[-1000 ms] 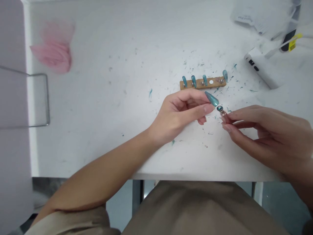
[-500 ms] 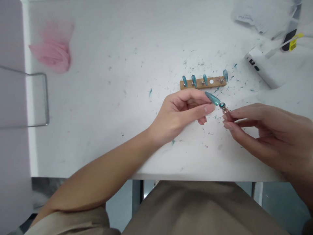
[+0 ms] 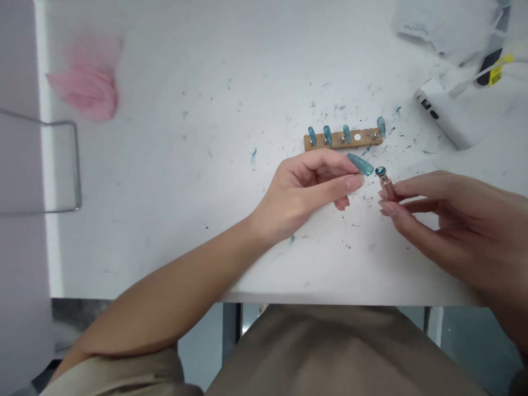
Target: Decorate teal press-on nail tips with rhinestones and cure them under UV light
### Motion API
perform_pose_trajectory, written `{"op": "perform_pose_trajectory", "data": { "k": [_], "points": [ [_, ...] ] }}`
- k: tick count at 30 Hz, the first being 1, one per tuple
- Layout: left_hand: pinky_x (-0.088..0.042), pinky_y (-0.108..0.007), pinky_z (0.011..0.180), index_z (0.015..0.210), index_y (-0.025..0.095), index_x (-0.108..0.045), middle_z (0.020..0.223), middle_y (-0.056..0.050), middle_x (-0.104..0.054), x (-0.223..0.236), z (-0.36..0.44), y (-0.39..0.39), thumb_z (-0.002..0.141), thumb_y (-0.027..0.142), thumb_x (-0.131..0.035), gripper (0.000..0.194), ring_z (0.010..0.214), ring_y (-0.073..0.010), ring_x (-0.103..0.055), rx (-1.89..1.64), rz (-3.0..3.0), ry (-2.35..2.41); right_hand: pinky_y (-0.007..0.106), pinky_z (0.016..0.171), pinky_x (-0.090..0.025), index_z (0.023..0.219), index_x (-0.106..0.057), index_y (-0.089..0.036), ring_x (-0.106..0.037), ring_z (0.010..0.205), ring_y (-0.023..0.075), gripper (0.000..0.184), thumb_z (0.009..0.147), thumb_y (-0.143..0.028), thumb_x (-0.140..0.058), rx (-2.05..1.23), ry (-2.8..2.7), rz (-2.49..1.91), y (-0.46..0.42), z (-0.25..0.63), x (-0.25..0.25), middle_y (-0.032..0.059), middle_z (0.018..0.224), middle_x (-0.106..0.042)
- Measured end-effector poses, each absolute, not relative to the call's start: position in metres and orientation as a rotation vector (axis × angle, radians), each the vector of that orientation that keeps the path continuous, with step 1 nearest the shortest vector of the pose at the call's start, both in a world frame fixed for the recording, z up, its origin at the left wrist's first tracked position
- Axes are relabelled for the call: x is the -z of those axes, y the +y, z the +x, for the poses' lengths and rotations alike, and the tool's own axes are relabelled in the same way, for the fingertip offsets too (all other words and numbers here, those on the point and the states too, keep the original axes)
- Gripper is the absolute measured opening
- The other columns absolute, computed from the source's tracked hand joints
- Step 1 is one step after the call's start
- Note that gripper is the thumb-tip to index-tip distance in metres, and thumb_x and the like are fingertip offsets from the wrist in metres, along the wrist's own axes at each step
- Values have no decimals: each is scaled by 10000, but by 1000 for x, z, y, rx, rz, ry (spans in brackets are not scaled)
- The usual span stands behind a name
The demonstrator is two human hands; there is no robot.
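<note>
Since a second ago my right hand has lifted the small metal peg a little up and away from the loose teal nail tip, which my left hand pinches between thumb and forefinger just above the surface. My right fingers are pressed around the peg's pink stem. By my reckoning most of the row is done: the wooden strip carries four teal tips, with one seat bare. One tip and one peg remain off it.
</note>
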State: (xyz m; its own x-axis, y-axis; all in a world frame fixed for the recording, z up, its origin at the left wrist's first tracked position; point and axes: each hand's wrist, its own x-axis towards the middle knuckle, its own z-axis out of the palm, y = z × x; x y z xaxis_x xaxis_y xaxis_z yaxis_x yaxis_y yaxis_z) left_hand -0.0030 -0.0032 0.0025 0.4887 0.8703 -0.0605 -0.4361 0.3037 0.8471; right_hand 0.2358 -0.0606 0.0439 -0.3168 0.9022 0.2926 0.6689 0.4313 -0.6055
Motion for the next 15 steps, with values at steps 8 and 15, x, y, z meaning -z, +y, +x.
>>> {"op": "perform_pose_trajectory", "data": {
  "k": [8,15],
  "points": [
    [-626,-184,671,934,253,-856,860,35,-781,-3,-1,-2,912,318,-934,104,643,-46,-692,-930,907,617,219,559,-555,1075,-671,-231,-754,775,72,43,1074,-204,-706,-335,-2240,-1230,-54,233,-50,-42,1030,-773],
    [-633,-185,687,925,243,-851,871,29,-796,-3,-2,-3,899,331,-946,132,647,-50,-691,-920,904,637,234,738,-683,1128,-720,-260,-770,880,91,98,1050,-204,-734,-443,-2135,-1324,-58,235,-45,-43,1089,-771]
  ]
}}
